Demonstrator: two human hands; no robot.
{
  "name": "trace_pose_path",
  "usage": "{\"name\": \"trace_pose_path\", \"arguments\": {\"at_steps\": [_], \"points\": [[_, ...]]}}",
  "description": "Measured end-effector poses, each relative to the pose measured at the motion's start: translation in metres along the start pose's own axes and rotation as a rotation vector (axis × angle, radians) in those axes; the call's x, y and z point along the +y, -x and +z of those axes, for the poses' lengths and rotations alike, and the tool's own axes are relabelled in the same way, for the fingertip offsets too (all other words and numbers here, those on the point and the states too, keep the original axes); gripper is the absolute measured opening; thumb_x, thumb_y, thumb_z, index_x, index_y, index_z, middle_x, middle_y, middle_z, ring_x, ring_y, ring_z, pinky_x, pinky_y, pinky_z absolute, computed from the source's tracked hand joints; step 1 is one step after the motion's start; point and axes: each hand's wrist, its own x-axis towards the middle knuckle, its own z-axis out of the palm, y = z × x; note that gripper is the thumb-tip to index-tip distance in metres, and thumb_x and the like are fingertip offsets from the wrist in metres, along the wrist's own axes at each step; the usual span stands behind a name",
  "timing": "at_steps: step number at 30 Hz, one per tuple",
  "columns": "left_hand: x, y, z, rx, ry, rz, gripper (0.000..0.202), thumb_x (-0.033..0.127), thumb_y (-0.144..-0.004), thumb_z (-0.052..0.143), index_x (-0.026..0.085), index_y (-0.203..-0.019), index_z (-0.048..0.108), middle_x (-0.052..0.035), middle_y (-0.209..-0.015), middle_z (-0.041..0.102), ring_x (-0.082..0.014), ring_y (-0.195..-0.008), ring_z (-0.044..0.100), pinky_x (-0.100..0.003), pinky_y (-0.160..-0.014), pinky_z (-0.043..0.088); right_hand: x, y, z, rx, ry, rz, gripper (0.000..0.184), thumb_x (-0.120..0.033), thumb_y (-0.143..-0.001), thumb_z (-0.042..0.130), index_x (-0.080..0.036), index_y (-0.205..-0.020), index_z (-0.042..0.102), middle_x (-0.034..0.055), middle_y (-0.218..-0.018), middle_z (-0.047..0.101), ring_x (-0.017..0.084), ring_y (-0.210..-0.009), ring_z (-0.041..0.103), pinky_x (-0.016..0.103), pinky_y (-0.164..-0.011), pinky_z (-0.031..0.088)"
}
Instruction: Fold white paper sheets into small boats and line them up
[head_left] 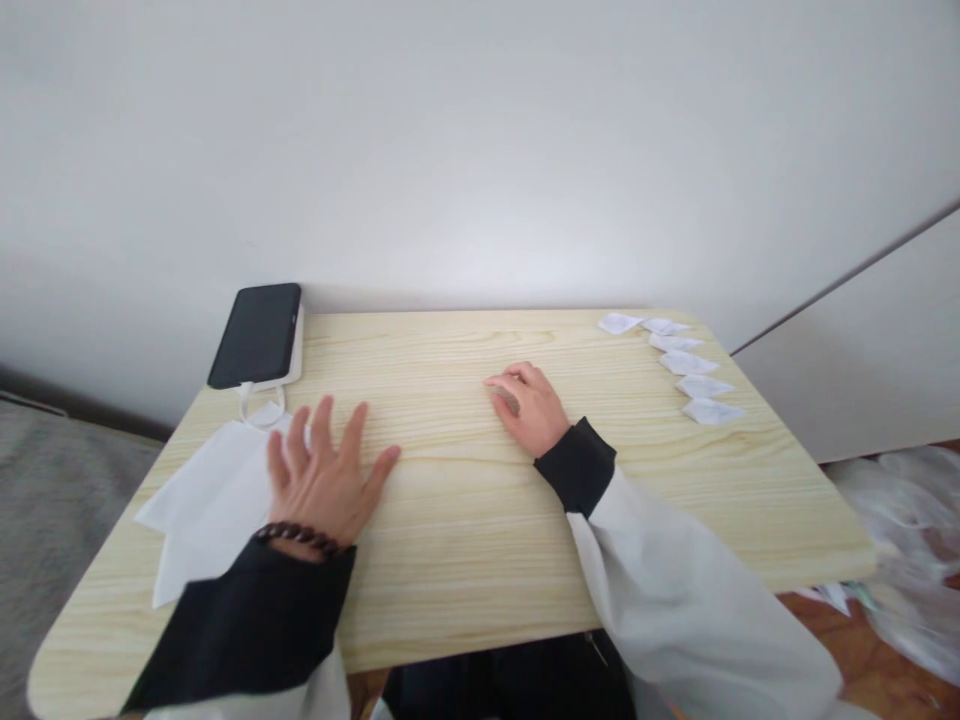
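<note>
My left hand (324, 478), with a dark bead bracelet (298, 537) at the wrist, is spread palm down over the left part of the wooden table (442, 530). It holds nothing and partly covers white paper sheets (214, 490) fanned out beside it. Near the table's middle is my right hand (531, 408), its fingers curved and thumb apart from them, with nothing visible between. Several small folded white paper pieces (697, 387), pointed at both ends, lie in a column at the far right, one more to their left.
At the back left a black tablet-like device (256, 335) lies on a white block, with a white cable (261, 408) looping from its front. A white wall (480, 150) rises behind the table. Clear plastic bags (907, 540) sit on the floor at the right.
</note>
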Motion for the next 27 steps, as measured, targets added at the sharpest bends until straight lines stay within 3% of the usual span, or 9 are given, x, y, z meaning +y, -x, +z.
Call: {"name": "trace_pose_path", "arguments": {"at_steps": [3, 6, 8, 11, 15, 19, 27], "points": [[-0.030, 0.020, -0.010, -0.178, -0.082, -0.176, 0.064, 0.053, -0.088, 0.032, 0.011, -0.135, 0.041, -0.0223, -0.140, 0.036, -0.0445, -0.126, 0.034, -0.065, -0.096, 0.030, -0.020, 0.000, 0.006, -0.068, -0.008, -0.010, 0.022, -0.022, -0.084, 0.052, -0.021, -0.100, 0.067, 0.0077, -0.098, 0.058, 0.021, -0.091, 0.053, 0.037, -0.088, 0.043], [-0.042, 0.029, -0.015, -0.292, -0.063, -0.149, 0.059, 0.048, -0.090, 0.030, 0.012, -0.136, 0.038, -0.0187, -0.144, 0.034, -0.0407, -0.129, 0.033, -0.058, -0.094, 0.038, -0.024, 0.002, 0.005, -0.064, -0.021, -0.003, 0.023, -0.022, -0.084, 0.051, -0.020, -0.101, 0.066, 0.0088, -0.098, 0.058, 0.022, -0.093, 0.054, 0.038, -0.088, 0.043], [-0.044, 0.030, -0.014, -0.233, -0.033, -0.155, 0.053, 0.041, -0.091, 0.030, 0.013, -0.136, 0.037, -0.0152, -0.143, 0.038, -0.0354, -0.126, 0.038, -0.052, -0.093, 0.042, -0.022, 0.003, 0.005, -0.045, -0.037, -0.010, 0.022, -0.022, -0.084, 0.052, -0.019, -0.100, 0.066, 0.0089, -0.097, 0.058, 0.022, -0.093, 0.054, 0.038, -0.087, 0.043], [-0.052, 0.029, -0.012, -0.108, -0.045, -0.149, 0.054, 0.041, -0.087, 0.041, 0.009, -0.130, 0.043, -0.0186, -0.138, 0.044, -0.0351, -0.124, 0.041, -0.048, -0.089, 0.046, -0.018, 0.005, 0.006, -0.038, -0.046, -0.018, 0.022, -0.023, -0.083, 0.052, -0.019, -0.100, 0.066, 0.0094, -0.096, 0.058, 0.023, -0.093, 0.055, 0.039, -0.086, 0.044], [-0.065, 0.030, -0.014, -0.090, -0.043, -0.050, 0.036, 0.036, -0.091, 0.038, 0.017, -0.113, 0.058, -0.0129, -0.125, 0.059, -0.0291, -0.111, 0.056, -0.042, -0.083, 0.050, -0.016, 0.006, 0.007, -0.038, -0.044, -0.034, 0.022, -0.023, -0.083, 0.051, -0.020, -0.099, 0.065, 0.0087, -0.095, 0.059, 0.024, -0.092, 0.056, 0.039, -0.085, 0.045], [-0.066, 0.027, -0.018, -0.014, -0.082, -0.065, 0.028, 0.030, -0.090, 0.039, 0.022, -0.102, 0.063, -0.0079, -0.114, 0.067, -0.0251, -0.101, 0.062, -0.037, -0.073, 0.053, -0.016, 0.007, 0.007, -0.034, -0.048, -0.035, 0.022, -0.023, -0.082, 0.051, -0.020, -0.099, 0.065, 0.0084, -0.095, 0.060, 0.024, -0.092, 0.056, 0.039, -0.084, 0.046], [-0.063, 0.026, -0.021, -0.032, -0.050, -0.126, 0.032, 0.041, -0.087, 0.050, 0.021, -0.109, 0.062, -0.0089, -0.116, 0.065, -0.0278, -0.105, 0.061, -0.040, -0.079, 0.051, -0.016, 0.007, 0.006, -0.040, -0.063, -0.040, 0.022, -0.024, -0.083, 0.051, -0.019, -0.098, 0.067, 0.0087, -0.093, 0.060, 0.023, -0.091, 0.057, 0.039, -0.086, 0.046]]}}
